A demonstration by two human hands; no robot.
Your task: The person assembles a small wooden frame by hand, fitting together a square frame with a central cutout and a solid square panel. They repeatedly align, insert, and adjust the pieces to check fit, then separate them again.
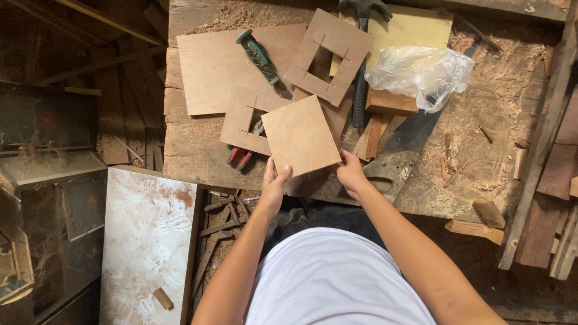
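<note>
Both hands hold a square piece of thin plywood (pixel 299 135) just above the workbench's near edge. My left hand (pixel 274 185) grips its lower left corner. My right hand (pixel 350 172) grips its lower right corner. Beneath and behind the square lie two plywood frames with square cut-outs, one frame (pixel 243 114) partly under the held piece and the other frame (pixel 349 45) farther back. A larger plain plywood sheet (pixel 211 66) lies at the back left.
On the wooden workbench (pixel 481 132), strewn with sawdust, lie a chisel with a green handle (pixel 259 57), a hammer (pixel 361 66), a handsaw (pixel 397 156), a crumpled clear plastic bag (pixel 421 72) and red-handled pliers (pixel 241 157). Wood offcuts (pixel 487 212) sit at the right edge. A white board (pixel 144 241) lies on the floor to the left.
</note>
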